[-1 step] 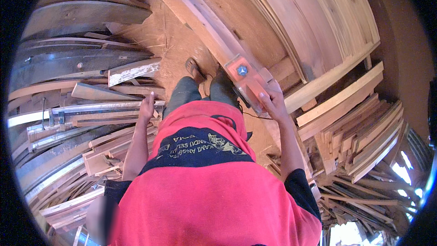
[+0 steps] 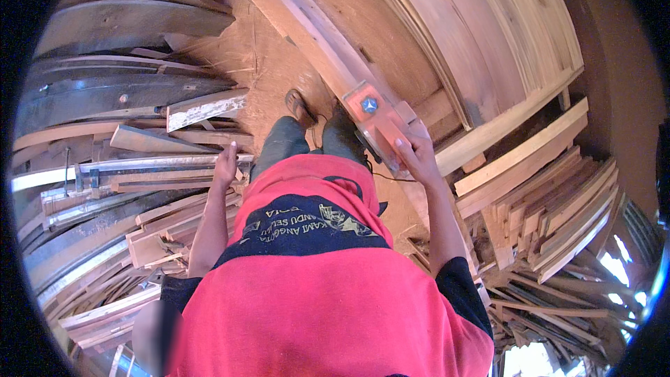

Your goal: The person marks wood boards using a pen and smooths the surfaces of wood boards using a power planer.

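My right hand [image 2: 420,156] is wrapped around the handle of a red-orange electric hand planer [image 2: 380,129] with a blue front knob. The planer rests on a long narrow wooden board [image 2: 317,49], which runs from the upper middle down toward my right side. A dark cord [image 2: 401,180] shows near the tool's rear end. My left hand [image 2: 225,165] hangs beside my left hip, away from the board. Its fingers look loosely stretched, and nothing shows in them. The planer's underside is hidden.
Wide wooden panels [image 2: 481,28] lie beyond the board on the right. Short wood pieces [image 2: 551,202] are stacked nearer on that side, with loose offcuts [image 2: 558,307] behind them. Planks and scraps [image 2: 139,94] crowd the left. Sawdust covers the brown floor [image 2: 269,63].
The planer and my right hand have shifted very slightly forward and left along the board. My left hand stays in place.
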Tool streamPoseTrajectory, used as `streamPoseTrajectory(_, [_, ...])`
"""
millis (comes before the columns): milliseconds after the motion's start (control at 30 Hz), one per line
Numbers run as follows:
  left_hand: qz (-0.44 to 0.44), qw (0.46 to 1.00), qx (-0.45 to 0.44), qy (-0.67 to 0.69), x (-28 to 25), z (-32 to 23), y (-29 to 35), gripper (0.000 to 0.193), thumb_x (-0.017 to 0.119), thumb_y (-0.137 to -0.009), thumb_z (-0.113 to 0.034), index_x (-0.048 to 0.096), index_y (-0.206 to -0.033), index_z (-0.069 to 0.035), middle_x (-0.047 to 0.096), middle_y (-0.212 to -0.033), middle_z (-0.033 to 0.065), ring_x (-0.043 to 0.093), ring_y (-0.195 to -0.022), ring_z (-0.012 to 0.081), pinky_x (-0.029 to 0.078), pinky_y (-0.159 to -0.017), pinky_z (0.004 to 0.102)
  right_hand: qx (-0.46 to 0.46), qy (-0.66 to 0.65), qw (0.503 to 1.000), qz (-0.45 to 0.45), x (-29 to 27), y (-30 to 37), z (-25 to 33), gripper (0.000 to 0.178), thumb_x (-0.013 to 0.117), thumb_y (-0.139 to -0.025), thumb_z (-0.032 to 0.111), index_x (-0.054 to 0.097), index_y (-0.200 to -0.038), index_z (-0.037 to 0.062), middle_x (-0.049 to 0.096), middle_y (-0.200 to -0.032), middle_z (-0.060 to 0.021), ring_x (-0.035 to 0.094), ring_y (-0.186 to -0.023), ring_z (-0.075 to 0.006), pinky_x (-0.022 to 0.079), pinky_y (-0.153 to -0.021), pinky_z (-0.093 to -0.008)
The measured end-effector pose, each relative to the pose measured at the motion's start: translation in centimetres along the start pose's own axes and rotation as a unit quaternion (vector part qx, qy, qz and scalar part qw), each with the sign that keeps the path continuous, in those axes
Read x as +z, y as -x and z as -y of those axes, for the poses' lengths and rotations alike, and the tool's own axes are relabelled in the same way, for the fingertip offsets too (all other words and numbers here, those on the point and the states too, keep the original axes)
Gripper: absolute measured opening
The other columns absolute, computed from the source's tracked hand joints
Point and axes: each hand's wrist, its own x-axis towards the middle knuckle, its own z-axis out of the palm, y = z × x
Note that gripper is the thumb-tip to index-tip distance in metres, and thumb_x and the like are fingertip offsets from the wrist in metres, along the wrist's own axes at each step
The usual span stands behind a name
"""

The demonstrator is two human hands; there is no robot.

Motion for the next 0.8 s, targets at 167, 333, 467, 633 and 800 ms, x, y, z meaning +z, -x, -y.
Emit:
streamPoseTrajectory(167, [-0.048,0.999,-0.012,-0.002,-0.5,0.1,1.2,0.068,0.034,-0.107,-0.052,0.068,-0.116,0.007,0.071,-0.112,0.0234,0.067,-0.105,0.0314,0.05,-0.093,0.0401,-0.028,0.019,0.999,-0.001,2.6,-6.3,2.9,0.044,0.06,-0.1,0.037,0.063,-0.072,0.0028,0.055,-0.059,0.0003,0.052,-0.052,-0.0081,0.04,-0.047,-0.026])
streamPoseTrajectory(333, [-0.051,0.996,-0.065,0.014,-1.8,2.9,0.9,0.064,0.038,-0.107,-0.049,0.069,-0.111,0.007,0.071,-0.101,0.0214,0.066,-0.096,0.0282,0.051,-0.088,0.0388,-0.069,0.04,0.997,-0.023,5.7,-12.6,5.4,0.046,0.061,-0.1,0.036,0.062,-0.068,0.0037,0.053,-0.056,0.0014,0.05,-0.05,-0.0073,0.038,-0.045,-0.0263])
streamPoseTrajectory(467, [-0.092,0.983,-0.119,0.105,-2.5,4.4,-0.6,0.064,0.039,-0.107,-0.05,0.069,-0.109,0.007,0.071,-0.097,0.0189,0.066,-0.091,0.0262,0.052,-0.083,0.0373,-0.053,0.04,0.998,-0.018,7.8,-17.5,7.2,0.046,0.061,-0.1,0.036,0.061,-0.066,0.0043,0.054,-0.056,0.0017,0.049,-0.049,-0.0073,0.037,-0.045,-0.0269])
streamPoseTrajectory(633, [-0.072,0.987,-0.08,0.118,-5.8,3.5,-5.3,0.066,0.041,-0.106,-0.052,0.068,-0.11,0.008,0.071,-0.101,0.0186,0.066,-0.094,0.0234,0.053,-0.084,0.0355,-0.026,0.055,0.998,-0.016,10.1,-23.6,10.1,0.048,0.062,-0.1,0.036,0.061,-0.065,0.0044,0.053,-0.055,0.0016,0.049,-0.048,-0.0072,0.037,-0.045,-0.0266])
streamPoseTrajectory(800, [-0.076,0.985,-0.095,0.118,-10.5,2.1,-11.5,0.073,0.04,-0.104,-0.059,0.067,-0.114,0.008,0.071,-0.106,0.0191,0.066,-0.098,0.0251,0.052,-0.087,0.0374,-0.026,0.016,1.0,-0.005,13.2,-29.6,13.5,0.046,0.061,-0.1,0.037,0.062,-0.069,0.0034,0.055,-0.057,0.0004,0.052,-0.05,-0.0073,0.039,-0.045,-0.0269])
